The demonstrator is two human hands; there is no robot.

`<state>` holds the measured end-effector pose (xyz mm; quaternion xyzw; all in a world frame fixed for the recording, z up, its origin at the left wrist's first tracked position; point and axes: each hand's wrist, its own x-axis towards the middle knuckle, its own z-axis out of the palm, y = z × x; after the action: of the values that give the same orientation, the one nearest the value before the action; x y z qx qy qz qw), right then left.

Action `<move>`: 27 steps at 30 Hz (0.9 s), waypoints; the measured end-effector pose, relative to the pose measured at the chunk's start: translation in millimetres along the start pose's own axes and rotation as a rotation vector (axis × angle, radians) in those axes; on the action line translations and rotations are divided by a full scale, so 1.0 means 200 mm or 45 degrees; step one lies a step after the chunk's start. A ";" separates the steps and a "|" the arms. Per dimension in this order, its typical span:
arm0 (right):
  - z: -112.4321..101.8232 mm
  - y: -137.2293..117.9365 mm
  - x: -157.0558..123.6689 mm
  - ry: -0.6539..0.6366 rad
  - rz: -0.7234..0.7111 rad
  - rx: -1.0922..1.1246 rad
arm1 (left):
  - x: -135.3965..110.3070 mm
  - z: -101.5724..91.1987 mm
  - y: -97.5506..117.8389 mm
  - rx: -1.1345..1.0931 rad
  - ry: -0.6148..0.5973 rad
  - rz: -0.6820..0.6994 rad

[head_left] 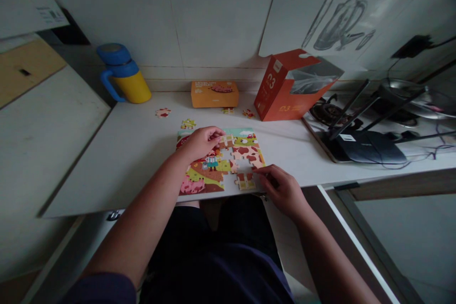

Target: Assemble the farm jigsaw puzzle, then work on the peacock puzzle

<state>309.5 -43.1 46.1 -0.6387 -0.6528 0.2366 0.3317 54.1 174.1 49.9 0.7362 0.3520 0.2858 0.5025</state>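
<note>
A partly assembled, brightly printed jigsaw puzzle (204, 175) lies flat on the white worktop (107, 161), near its front edge. Its picture shows pale blue sky along the top, green fields, a pink pig at lower left, a small figure in blue and white near the middle, and brown-and-cream cow patches at right. Irregular gaps in the right half expose the white surface, and a brown-and-yellow fence section (245, 181) sits at the lower right.

The left hand (201, 144) reaches over the puzzle's upper left, covering part of it, its fingertips close together beside a brown-and-yellow piece (226, 141); whether they grip it, I cannot tell. The right hand (281, 185) is at the puzzle's lower right edge, fingers curled with thumb and fingertips near each other; whether anything is pinched there is unclear.
</note>
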 end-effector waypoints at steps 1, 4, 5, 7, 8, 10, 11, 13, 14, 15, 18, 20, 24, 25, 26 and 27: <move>0.00 0.00 0.00 0.004 0.005 0.006 | 0.00 0.00 0.00 -0.029 0.010 0.016; 0.00 0.00 0.01 0.014 0.019 0.016 | 0.00 0.01 0.00 -0.144 0.003 0.041; 0.00 0.00 0.01 0.015 0.024 0.017 | 0.00 0.02 0.00 -0.175 -0.020 0.037; 0.00 -0.01 0.01 0.012 0.031 0.023 | -0.01 0.02 0.00 -0.201 -0.074 0.022; 0.00 -0.01 0.02 0.010 0.034 0.026 | -0.01 0.02 0.01 -0.194 -0.094 0.018; 0.00 -0.01 0.02 0.007 0.037 0.032 | -0.02 0.03 0.01 -0.157 -0.115 0.011; 0.00 -0.01 0.02 0.008 0.039 0.032 | -0.02 0.02 0.01 -0.137 -0.120 0.009; 0.00 -0.01 0.02 0.009 0.047 0.032 | -0.02 0.02 0.02 -0.120 -0.118 0.014; 0.00 -0.01 0.01 0.009 0.051 0.035 | -0.02 0.02 0.02 -0.125 -0.114 0.023; 0.00 -0.02 0.01 0.009 0.055 0.038 | -0.02 0.02 0.02 -0.135 -0.109 0.034; 0.00 -0.01 0.01 0.011 0.057 0.033 | -0.03 0.02 0.04 -0.194 -0.109 0.053; 0.00 -0.01 0.01 0.012 0.054 0.019 | -0.04 0.02 0.06 -0.300 -0.140 0.033; 0.00 -0.02 0.03 0.016 0.061 0.023 | -0.05 0.04 0.09 -0.581 -0.222 -0.044; 0.00 -0.02 0.03 0.020 0.069 0.029 | -0.05 0.04 0.09 -0.637 -0.229 -0.056; 0.00 -0.04 0.03 0.025 0.078 0.038 | -0.05 0.04 0.10 -0.685 -0.233 -0.064; 0.01 -0.06 0.03 0.028 0.087 0.052 | -0.06 0.05 0.10 -0.729 -0.238 -0.071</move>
<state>301.1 -36.9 54.0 -0.6561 -0.6220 0.2540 0.3436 58.9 154.8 64.9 0.5777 0.2295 0.2906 0.7275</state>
